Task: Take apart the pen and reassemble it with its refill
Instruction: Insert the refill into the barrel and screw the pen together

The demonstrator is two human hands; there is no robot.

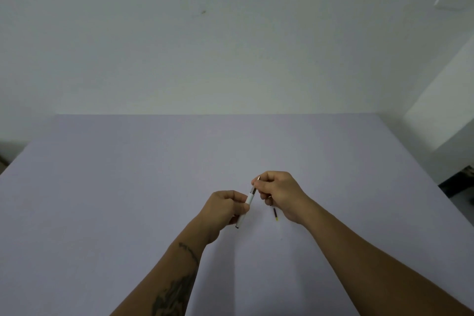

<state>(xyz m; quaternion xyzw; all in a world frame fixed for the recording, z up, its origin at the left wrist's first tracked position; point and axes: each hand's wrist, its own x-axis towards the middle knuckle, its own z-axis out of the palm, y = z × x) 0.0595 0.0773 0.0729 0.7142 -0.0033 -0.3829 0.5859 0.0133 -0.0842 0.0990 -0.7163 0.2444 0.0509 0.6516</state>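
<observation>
The step in hand looks like the join at the pen's far end, where the tip piece meets the white barrel [245,209], and whether it is being unscrewed or screwed back cannot be told from this 1 view. To do it well, the barrel should be kept fixed while only the tip piece turns, with both parts held in 1 straight line so the thread does not bind, and the twist should come from the fingertips, not the wrist, so the small part does not slip out and roll across the lavender table [115,174]. The left hand [225,209] is curled closed around the middle of the barrel, thumb and fingers wrapped tight, with the barrel's dark near end poking out below the fist toward the person. The right hand [279,195] is pinched narrow on the metallic tip section [254,188] at the far end of the pen, thumb and forefinger closed on it, the other fingers folded in. A thin refill [275,213], dark with a yellowish near end, shows just under the right palm; it may be tucked in that hand's lower fingers or lying on the table beneath, which I cannot tell. The pen itself sits above the table's near middle, slanting from near left to far right, held between the 2 hands.
</observation>
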